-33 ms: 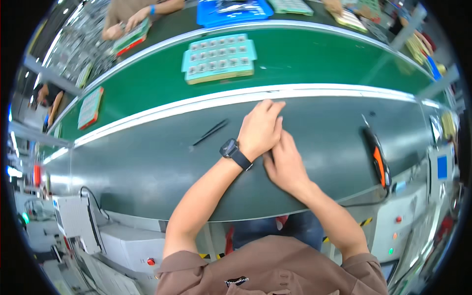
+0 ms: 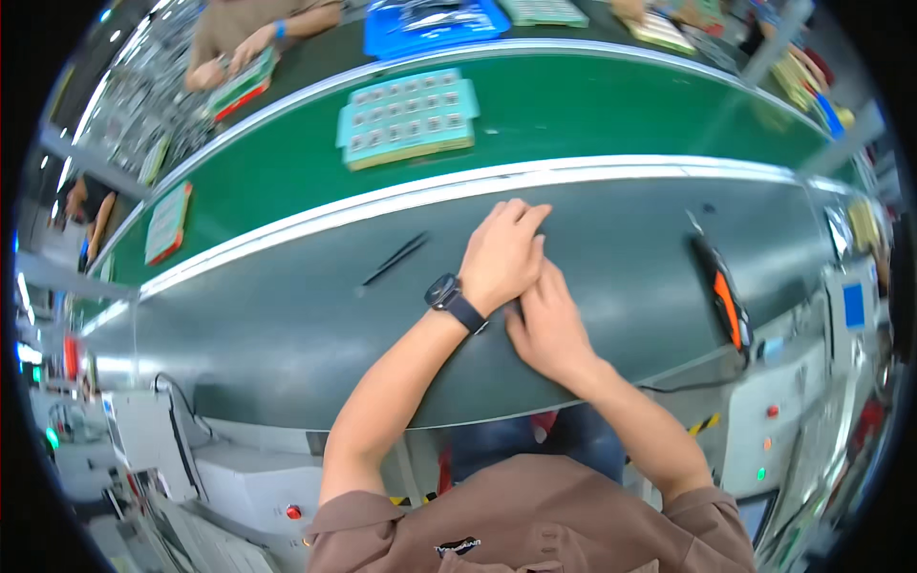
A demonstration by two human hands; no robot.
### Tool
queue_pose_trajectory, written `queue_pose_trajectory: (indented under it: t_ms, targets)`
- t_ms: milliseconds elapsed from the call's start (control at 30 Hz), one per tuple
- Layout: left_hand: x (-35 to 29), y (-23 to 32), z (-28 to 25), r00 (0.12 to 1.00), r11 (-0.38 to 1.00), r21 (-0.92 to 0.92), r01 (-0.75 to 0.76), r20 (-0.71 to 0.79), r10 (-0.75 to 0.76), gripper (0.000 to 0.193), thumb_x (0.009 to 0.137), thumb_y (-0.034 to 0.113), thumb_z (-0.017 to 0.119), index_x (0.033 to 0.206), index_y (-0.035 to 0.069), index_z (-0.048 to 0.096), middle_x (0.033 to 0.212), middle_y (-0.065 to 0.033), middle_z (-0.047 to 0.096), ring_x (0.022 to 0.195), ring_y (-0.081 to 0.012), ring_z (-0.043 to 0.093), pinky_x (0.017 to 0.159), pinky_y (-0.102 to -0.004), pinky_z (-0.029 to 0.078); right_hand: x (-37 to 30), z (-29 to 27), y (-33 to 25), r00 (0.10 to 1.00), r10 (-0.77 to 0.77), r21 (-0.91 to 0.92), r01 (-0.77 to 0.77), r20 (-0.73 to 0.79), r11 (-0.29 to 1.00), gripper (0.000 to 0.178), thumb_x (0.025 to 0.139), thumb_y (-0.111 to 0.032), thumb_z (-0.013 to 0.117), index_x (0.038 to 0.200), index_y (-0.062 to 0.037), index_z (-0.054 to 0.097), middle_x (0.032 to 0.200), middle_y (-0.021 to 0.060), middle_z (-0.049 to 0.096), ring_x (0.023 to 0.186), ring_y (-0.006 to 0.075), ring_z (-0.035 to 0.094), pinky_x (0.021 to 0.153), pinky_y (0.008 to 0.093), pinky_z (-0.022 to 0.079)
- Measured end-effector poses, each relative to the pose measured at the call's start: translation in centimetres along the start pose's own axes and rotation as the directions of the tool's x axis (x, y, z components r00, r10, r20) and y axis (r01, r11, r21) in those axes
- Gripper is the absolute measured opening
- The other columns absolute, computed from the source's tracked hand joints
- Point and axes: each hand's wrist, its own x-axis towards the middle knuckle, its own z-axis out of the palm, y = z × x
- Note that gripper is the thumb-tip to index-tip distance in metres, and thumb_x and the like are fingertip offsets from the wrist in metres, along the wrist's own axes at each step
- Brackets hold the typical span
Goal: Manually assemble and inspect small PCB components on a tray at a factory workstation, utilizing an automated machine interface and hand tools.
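Far across the green belt, a little left of centre, lies a teal tray [image 2: 409,116], rectangular, its pockets in rows with small grey parts in them, on a tan base. Further left on the same belt sits a narrower tray [image 2: 167,222], pale green with a red edge. At the far left a person's hands hold another green tray with a red edge [image 2: 241,84]. At the far side, centre, a blue tray [image 2: 435,21] holds clear bags, with a green tray [image 2: 544,10] just to its right. At the right, beside the near bench, a small blue square screen [image 2: 853,305] sits in a grey panel. More flat stacks at the far right are too blurred to tell.
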Motion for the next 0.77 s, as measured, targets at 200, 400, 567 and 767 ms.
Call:
queue_pose_trajectory:
  t_ms: [200, 400, 567, 767]
  targets:
    - [-1.3, 2.2, 4.4, 0.983, 0.969, 0.182, -0.167, -0.044, 0.177, 0.035, 0.077, 0.012, 0.060, 0.110, 0.002, 0.060, 0.119, -0.0161, 0.054, 0.112, -0.0357, 0.049, 0.095, -0.0446, 0.040, -8.1, -2.8, -1.6, 0.987, 0.152, -0.268, -0.135, 0.045, 0.954, 0.054, 0.088, -0.032, 0.054, 0.133, -0.0029, 0.046, 0.142, 0.0169, 0.039, 0.136, 0.0321, 0.030, 0.111, 0.0512, 0.021]
    - [-0.8, 2.6, 4.5, 0.957, 0.960, 0.033, -0.280, 0.093, 0.276, 0.036, 0.080, 0.006, 0.058, 0.115, 0.000, 0.058, 0.129, -0.0210, 0.050, 0.121, -0.0384, 0.046, 0.103, -0.0439, 0.037, -9.8, -3.0, -0.8, 0.977, 0.175, -0.245, -0.201, -0.124, 0.948, 0.053, 0.088, -0.033, 0.051, 0.131, -0.0028, 0.049, 0.144, 0.0167, 0.038, 0.137, 0.0318, 0.029, 0.113, 0.0495, 0.018]
    - [-1.7, 1.5, 1.8, 0.946, 0.971, -0.010, -0.241, 0.220, 0.237, 0.036, 0.084, 0.003, 0.053, 0.119, -0.001, 0.057, 0.136, -0.0176, 0.048, 0.127, -0.0351, 0.043, 0.106, -0.0407, 0.034, -9.7, -1.9, -0.7, 0.979, 0.127, -0.212, -0.160, -0.162, 0.964, 0.049, 0.087, -0.032, 0.053, 0.127, -0.0027, 0.051, 0.143, 0.0173, 0.038, 0.136, 0.0314, 0.030, 0.113, 0.0497, 0.019]
    - [-1.1, 1.0, 3.5, 0.932, 0.972, -0.007, -0.235, 0.281, 0.227, 0.039, 0.085, 0.005, 0.054, 0.124, 0.002, 0.056, 0.140, -0.0165, 0.044, 0.132, -0.0317, 0.039, 0.108, -0.0418, 0.032, -10.7, -1.7, 0.1, 0.970, 0.174, -0.203, -0.208, -0.172, 0.957, 0.053, 0.087, -0.033, 0.052, 0.130, -0.0019, 0.049, 0.144, 0.0155, 0.037, 0.137, 0.0294, 0.028, 0.115, 0.0482, 0.015]
